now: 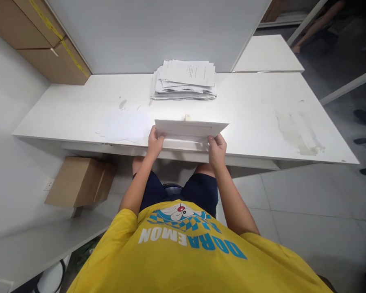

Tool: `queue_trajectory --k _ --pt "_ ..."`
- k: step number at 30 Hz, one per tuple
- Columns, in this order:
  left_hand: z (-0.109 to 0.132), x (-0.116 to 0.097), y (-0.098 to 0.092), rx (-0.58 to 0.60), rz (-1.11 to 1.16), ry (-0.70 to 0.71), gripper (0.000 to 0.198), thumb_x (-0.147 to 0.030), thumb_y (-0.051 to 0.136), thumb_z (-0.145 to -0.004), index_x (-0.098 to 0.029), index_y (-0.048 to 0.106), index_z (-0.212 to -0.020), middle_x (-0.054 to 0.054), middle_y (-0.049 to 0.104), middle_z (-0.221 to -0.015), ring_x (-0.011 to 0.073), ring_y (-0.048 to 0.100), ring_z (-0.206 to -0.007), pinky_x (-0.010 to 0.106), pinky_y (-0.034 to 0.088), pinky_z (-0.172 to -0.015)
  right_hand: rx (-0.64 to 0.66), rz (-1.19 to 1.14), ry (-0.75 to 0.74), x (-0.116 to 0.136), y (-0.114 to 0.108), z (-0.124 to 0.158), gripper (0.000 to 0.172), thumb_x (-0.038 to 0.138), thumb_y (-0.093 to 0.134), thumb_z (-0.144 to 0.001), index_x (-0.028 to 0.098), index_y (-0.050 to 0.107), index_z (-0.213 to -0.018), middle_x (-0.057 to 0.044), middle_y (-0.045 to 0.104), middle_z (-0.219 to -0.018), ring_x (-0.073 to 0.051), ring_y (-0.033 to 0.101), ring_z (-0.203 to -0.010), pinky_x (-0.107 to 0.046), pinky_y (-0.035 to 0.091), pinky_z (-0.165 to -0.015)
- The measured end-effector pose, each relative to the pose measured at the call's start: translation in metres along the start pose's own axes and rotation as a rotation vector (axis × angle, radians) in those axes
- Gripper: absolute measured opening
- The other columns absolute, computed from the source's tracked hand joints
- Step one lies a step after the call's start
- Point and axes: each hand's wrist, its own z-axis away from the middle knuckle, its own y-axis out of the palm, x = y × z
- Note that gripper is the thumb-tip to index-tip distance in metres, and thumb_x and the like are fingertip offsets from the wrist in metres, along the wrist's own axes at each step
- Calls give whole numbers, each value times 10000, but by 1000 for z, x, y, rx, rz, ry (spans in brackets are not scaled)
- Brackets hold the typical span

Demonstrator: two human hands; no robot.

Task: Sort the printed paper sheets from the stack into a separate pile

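- At the near edge of a long white tabletop (247,110), a wide, flat piece of white paper (189,129), perhaps several sheets, stands on a tilt between a person's two bare hands.
- Its long axis runs left to right, roughly along the table's front edge; it lies directly between the hands, neither of them clearly nearer.
- Left hand (155,143): pinching the paper's left end, thumb on the near face, fingers mostly hidden behind.
- Right hand (217,150): gripping the right end, thumb likewise toward the body, knuckles outward.
- Both forearms reach forward from the yellow printed T-shirt (183,260), nearly matched.
- Just beyond the paper's upper edge: a small cream block (187,117), its lower part hidden.
- Farther back, against a pale grey upright panel (158,32), sits a thick, uneven stack of printed white papers (187,77), apart from both hands.
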Motion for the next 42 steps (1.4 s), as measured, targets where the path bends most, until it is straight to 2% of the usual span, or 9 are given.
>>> queue_trajectory --k 10,14,18,24,28,32,34,38,42 --pt "35 -2 8 17 -29 -252 257 -85 717 -763 -233 667 -968 -1 660 -852 185 658 -895 286 502 -899 -59 -12 -31 -6 -27 9 262 473 625 -815 222 656 -885 -34 679 -918 -235 632 -1057 -353 482 -987" --pt "45 -5 1 94 -67 -225 105 -182 710 -821 -221 646 -894 -13 602 -772 156 622 -791 254 483 -814 -164 -50 -49 -5 -33 26 262 460 647 -817 211 670 -893 -31 681 -890 -226 647 -1005 -357 496 -964" --pt "49 -6 -2 159 -213 -148 72 -273 622 -900 -219 626 -947 31 671 -913 181 650 -910 293 493 -871 -212 -68 -110 -6 -35 38 255 441 645 -832 191 673 -879 -53 701 -896 -227 663 -950 -401 506 -955" --pt "69 -15 6 102 -616 -9 36 -254 567 -914 -228 586 -928 52 687 -937 220 665 -950 333 521 -864 -307 -63 3 -4 -35 56 240 426 674 -791 189 642 -805 -18 670 -819 -197 643 -868 -355 515 -876" --pt "79 -20 2 85 -724 -68 95 -230 555 -890 -220 584 -980 66 692 -946 241 675 -938 354 549 -834 -173 3 168 11 -41 69 277 452 674 -758 189 677 -845 -30 715 -869 -215 649 -899 -347 519 -858" --pt "77 -24 -18 151 -701 -62 484 -97 546 -765 -214 537 -1235 94 676 -1193 265 653 -1115 400 541 -970 149 135 392 31 -56 78 368 457 689 -740 190 733 -989 -56 759 -931 -258 678 -912 -360 538 -788" --pt "72 -25 -29 187 -639 -46 598 -81 524 -734 -221 489 -1314 98 642 -1279 263 619 -1207 417 512 -1043 222 195 442 36 -64 79 364 452 694 -732 187 748 -976 -61 763 -921 -269 687 -899 -356 540 -752" --pt "61 -23 -33 237 -567 -39 596 -107 483 -777 -223 440 -1359 98 650 -1265 236 590 -1263 459 446 -1132 187 150 522 32 -82 73 364 450 730 -691 185 748 -940 -68 764 -899 -277 703 -892 -375 562 -769" --pt "45 -26 -12 310 -648 -38 503 -118 460 -837 -231 500 -1325 93 622 -1347 232 545 -1329 464 419 -1164 145 31 575 24 -98 60 369 421 777 -661 208 741 -960 -65 772 -934 -286 714 -940 -412 575 -848"
